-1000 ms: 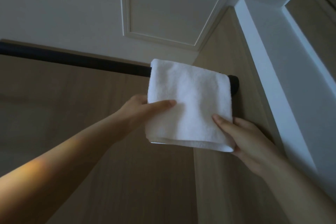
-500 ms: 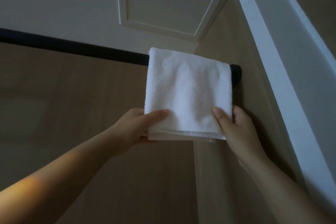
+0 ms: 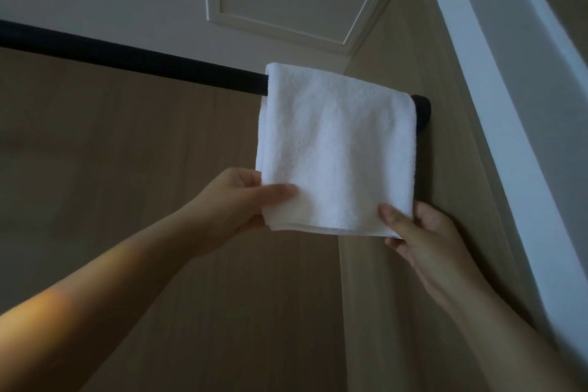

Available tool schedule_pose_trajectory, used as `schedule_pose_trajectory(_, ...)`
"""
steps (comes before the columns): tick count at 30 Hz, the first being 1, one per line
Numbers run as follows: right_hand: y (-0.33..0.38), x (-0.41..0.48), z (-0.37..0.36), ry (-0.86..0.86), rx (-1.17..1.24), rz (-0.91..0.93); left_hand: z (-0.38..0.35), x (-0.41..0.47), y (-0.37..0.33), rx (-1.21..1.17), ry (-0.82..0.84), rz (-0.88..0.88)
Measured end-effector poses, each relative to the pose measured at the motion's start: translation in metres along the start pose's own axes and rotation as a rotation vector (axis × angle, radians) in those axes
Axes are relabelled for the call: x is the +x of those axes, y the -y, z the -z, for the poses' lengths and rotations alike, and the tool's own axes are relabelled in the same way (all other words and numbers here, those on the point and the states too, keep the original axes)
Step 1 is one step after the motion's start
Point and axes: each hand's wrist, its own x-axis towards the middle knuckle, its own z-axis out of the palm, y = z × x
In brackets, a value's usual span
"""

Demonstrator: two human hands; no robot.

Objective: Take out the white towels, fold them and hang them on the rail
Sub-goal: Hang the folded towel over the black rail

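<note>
White towel between hands (over rail)

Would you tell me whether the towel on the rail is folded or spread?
Folded: the white towel drapes over the rail, layered edges showing along its bottom.

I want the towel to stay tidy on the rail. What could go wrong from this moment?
1. The left hand and right hand each pinch a lower corner of the white towel; an uneven pull could skew it or drag it off the rail.
2. The folded layers show at the bottom edge and may slip apart on release.
</note>
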Motion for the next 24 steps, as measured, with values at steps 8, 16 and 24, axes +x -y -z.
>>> schedule_pose_trajectory(8,0.005,0.003,-0.004,-0.017,0.032,0.033,-0.002,-0.005,0.012,0.049,-0.016,-0.037)
schedule_pose_trajectory(16,-0.005,0.009,-0.014,0.064,0.064,-0.007,0.003,-0.005,0.018,0.001,0.026,-0.066)
schedule_pose_trajectory(24,-0.004,0.005,-0.026,0.069,-0.272,0.108,0.000,-0.001,0.029,0.238,-0.158,-0.116)
